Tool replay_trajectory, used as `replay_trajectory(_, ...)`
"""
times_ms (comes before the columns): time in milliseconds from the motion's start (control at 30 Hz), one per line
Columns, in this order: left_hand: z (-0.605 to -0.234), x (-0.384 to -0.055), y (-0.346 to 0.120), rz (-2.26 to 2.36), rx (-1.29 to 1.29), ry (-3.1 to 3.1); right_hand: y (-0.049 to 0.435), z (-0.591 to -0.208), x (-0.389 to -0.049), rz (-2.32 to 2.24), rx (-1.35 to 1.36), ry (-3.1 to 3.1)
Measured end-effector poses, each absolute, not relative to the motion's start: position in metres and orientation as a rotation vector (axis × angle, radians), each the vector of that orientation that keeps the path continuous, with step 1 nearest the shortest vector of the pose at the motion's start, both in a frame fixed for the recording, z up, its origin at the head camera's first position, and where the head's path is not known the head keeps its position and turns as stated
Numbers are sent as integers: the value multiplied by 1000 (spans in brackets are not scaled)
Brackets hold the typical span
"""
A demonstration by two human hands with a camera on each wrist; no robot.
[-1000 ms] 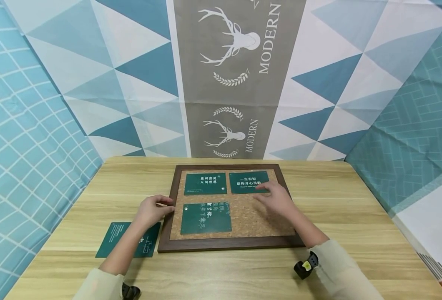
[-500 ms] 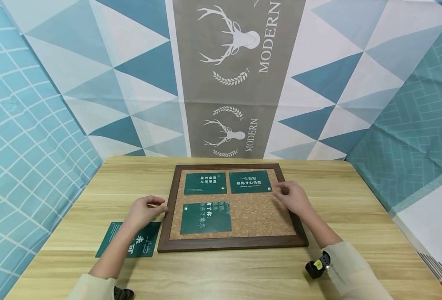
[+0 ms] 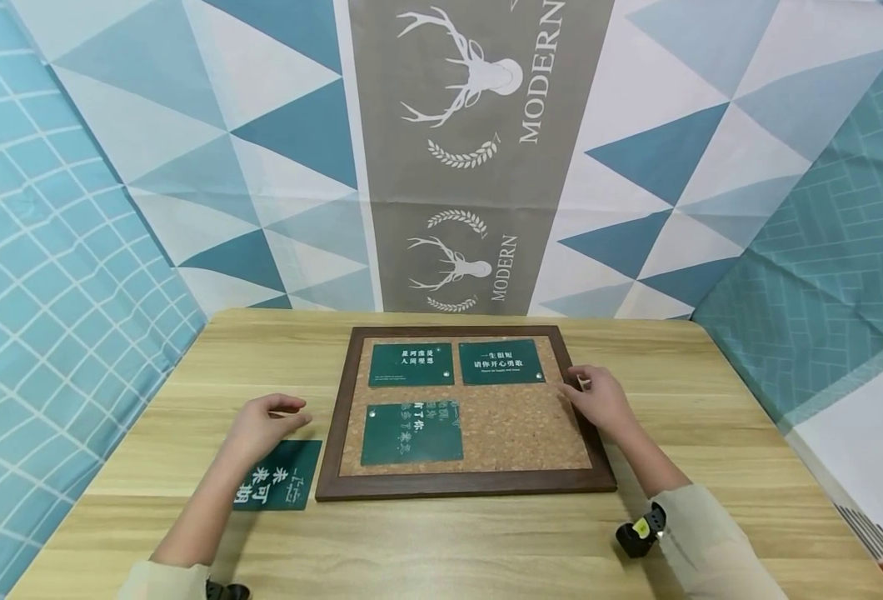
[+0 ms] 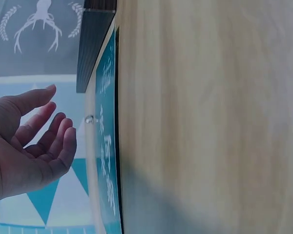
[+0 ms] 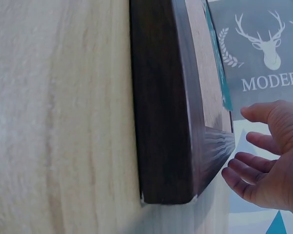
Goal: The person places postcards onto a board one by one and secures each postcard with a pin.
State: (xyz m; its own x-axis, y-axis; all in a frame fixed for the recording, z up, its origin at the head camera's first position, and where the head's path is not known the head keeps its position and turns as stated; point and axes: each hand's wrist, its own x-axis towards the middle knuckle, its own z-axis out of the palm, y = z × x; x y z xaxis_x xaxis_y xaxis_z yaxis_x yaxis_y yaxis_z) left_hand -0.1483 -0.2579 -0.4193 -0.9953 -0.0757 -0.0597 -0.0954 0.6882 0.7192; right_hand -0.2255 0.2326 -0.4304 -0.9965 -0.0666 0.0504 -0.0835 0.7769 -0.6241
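Observation:
A framed cork board lies on the table with three green cards on it. The top left card, the top right card and the lower left card each show a small pin at a corner. My left hand hovers over a loose green card left of the board, partly hiding it. A shiny pin shows by that card in the left wrist view. Near the board's right rim is my right hand, fingers loosely bent. Neither hand holds anything visible.
The dark wooden frame stands slightly above the wooden table. Behind the table hangs a patterned cloth with deer prints. A blue tiled cloth covers the left side.
My left hand has moved left from the board's frame to over the loose card. My right hand has withdrawn rightward from the top right card, uncovering the pin at its lower right corner.

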Motion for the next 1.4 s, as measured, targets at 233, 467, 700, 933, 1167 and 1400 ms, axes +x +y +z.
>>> replay_trajectory(233, -416, -140, -271, 1171, -179, 2931, 235, -434, -226, 1028, 114, -2973)
replay_trajectory(467, -416, -132, -285, 1126, -215, 2948, 237, -436, -226, 1020, 123, -2988)
replay_trajectory(700, -419, -127, -297, 1080, -233, 2958, 239, -439, -225, 1004, 101, -3004)
replay_trajectory(933, -421, -121, -306, 1038, -258, 2975, 238, -441, -226, 983, 96, -3013)
replay_trajectory(1167, -422, -116, -312, 1014, -298, 2955, 238, -440, -226, 964, 88, -3025)
replay_trajectory(1400, -420, -116, -314, 1019, -352, 2912, 238, -441, -227, 943, 89, -3018)
